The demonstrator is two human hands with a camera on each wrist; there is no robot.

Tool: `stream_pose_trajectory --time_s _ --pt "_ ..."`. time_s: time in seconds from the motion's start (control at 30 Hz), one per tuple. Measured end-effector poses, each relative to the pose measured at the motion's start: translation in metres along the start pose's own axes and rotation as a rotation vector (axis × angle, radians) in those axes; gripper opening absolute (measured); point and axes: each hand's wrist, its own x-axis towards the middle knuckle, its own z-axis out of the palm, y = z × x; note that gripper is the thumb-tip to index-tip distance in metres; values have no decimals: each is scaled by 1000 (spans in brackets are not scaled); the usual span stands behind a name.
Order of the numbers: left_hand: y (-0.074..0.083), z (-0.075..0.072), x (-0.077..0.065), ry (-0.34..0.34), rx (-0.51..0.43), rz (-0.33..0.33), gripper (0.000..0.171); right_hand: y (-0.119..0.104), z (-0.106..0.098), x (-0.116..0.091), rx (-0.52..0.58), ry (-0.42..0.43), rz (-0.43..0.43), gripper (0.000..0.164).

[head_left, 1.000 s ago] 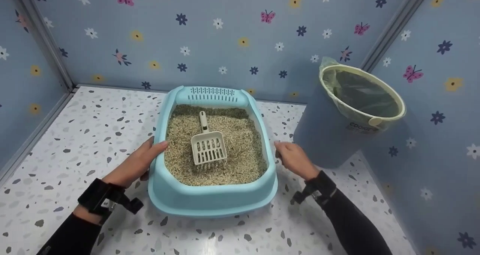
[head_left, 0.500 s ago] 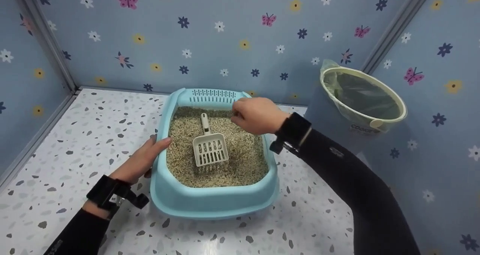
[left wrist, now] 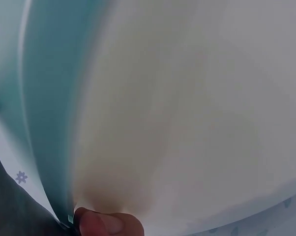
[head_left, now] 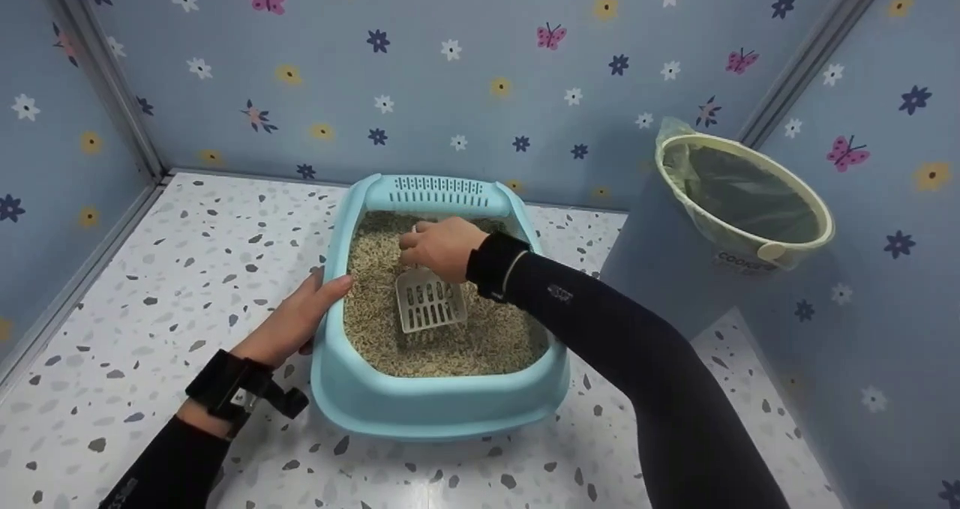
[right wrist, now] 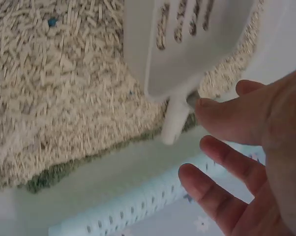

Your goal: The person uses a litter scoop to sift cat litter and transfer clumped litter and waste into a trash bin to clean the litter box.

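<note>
A blue litter box (head_left: 439, 408) full of pellet litter (head_left: 480, 348) stands on the floor. My left hand (head_left: 296, 318) holds its left side, thumb over the rim and the other fingers down the outer wall; in the left wrist view a fingertip (left wrist: 111, 223) shows beside the blue plastic. On the litter lies a pale slotted litter scoop (head_left: 431, 303), its handle toward the back. Over that handle is my right hand (head_left: 444, 248). From the right wrist, the handle (right wrist: 175, 120) is seen near the thumb, with the fingers (right wrist: 207, 191) spread apart and not closed round it.
A tall bin (head_left: 660, 269) with a cream rim and a thin bag liner stands to the right, near the corner. Flower-patterned wall panels (head_left: 480, 59) enclose the back and sides. The floor (head_left: 150, 329) is white with grey speckles.
My right hand has come up from beside the box's right side, over the rim, and leftward to the scoop's handle. The left hand stays on the left rim; the scoop lies in place.
</note>
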Motion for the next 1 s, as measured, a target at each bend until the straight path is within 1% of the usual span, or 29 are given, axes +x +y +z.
stream_pose_trajectory --time_s 0.13,0.23,0.43,0.53,0.6,0.67,0.73,0.8,0.87,0.93,0.97,1.0 --pt "1 2 1 -4 -2 28 66 0 13 1 -52 4 11 26" --pt "2 1 2 -9 -3 41 64 3 19 -2 -96 -26 37 22" --pt "1 1 1 -9 1 36 67 4 23 -10 -66 -125 118 15" --pt "0 2 1 -4 6 24 68 5 23 -14 -45 -162 141 12" --pt "-1 2 1 -6 4 29 67 6 20 -18 -31 -171 143 12" --pt "-1 2 1 -8 -4 39 64 7 15 -22 4 -177 144 17" --pt "-1 2 1 -9 -10 44 62 8 8 -27 60 -172 141 24" --pt "-1 2 2 -8 -10 43 60 9 -2 -33 138 -165 140 22" --pt "-1 2 1 -1 -12 34 62 9 -14 -40 213 -143 139 16" --pt "-1 1 1 4 -14 24 66 10 -26 -47 262 -99 140 9" --pt "-1 1 1 7 -12 20 66 11 -32 -51 272 -69 140 9" --pt "-2 1 1 10 -9 20 66 11 -37 -54 258 -34 139 11"
